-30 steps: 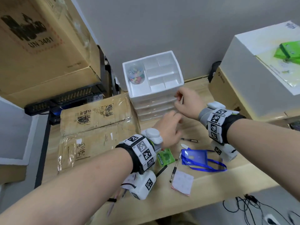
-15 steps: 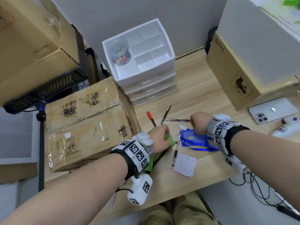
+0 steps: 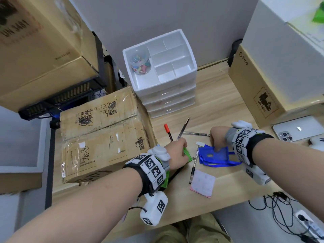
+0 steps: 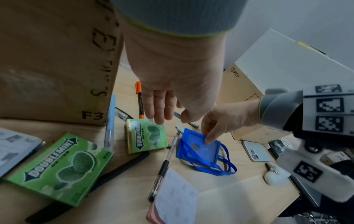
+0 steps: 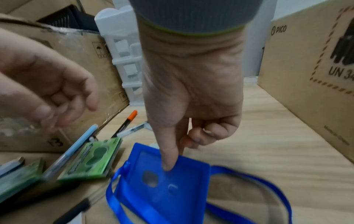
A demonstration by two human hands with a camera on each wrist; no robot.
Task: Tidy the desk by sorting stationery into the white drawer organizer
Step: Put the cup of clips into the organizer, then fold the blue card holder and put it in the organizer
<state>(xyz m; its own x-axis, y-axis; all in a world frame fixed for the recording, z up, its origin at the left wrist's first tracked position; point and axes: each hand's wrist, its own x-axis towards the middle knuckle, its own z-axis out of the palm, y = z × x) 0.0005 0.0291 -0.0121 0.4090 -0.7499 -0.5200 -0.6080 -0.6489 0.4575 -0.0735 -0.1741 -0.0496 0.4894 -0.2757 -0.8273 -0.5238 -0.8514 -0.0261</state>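
The white drawer organizer (image 3: 185, 85) stands at the back of the desk, with a clear tub of coloured clips (image 3: 140, 63) in its top tray. My right hand (image 5: 178, 154) pinches the far edge of a blue badge holder (image 4: 199, 151) with a lanyard, thumb on top. My left hand (image 4: 162, 118) hovers with straight fingers at the top edge of a small green Doublemint pack (image 4: 146, 134) and holds nothing. An orange-capped marker (image 3: 167, 130), several pens (image 3: 193, 165) and a pad of sticky notes (image 3: 203, 184) lie around them.
Taped cardboard boxes (image 3: 101, 134) crowd the left side right up to the organizer. A PICO carton (image 3: 254, 88) under a white box walls off the right. A phone (image 3: 298, 128) lies near the right edge. A larger Doublemint pack (image 4: 57, 166) lies near my left wrist.
Both hands have come down from the front of the organizer's drawers to the desk; the right now has the blue badge holder, the left is over the green pack.
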